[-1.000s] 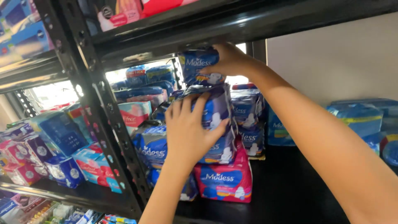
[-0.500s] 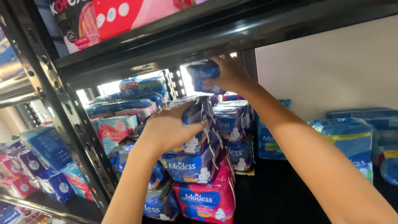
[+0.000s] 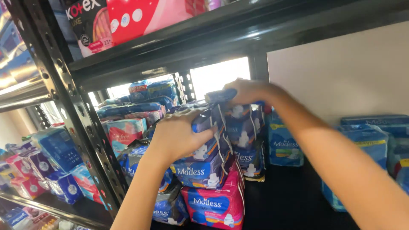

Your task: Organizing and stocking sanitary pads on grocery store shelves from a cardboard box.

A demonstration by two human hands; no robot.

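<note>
I am pressing my left hand (image 3: 179, 136) flat against the leaning front stack of soft blue plastic packs (image 3: 204, 149), steadying it, while my right hand (image 3: 247, 91), at one o'clock, is closing its fingers on a dark blue pack (image 3: 221, 96) atop the rear pile.

Two bare hands are in view, the left hand (image 3: 177, 136) and the right hand (image 3: 247, 90). One pink-red soft plastic pack (image 3: 217, 206) sits at the bottom of the front stack. Blue soft plastic packs (image 3: 200, 172) number perhaps a dozen; many are hidden behind others.
</note>
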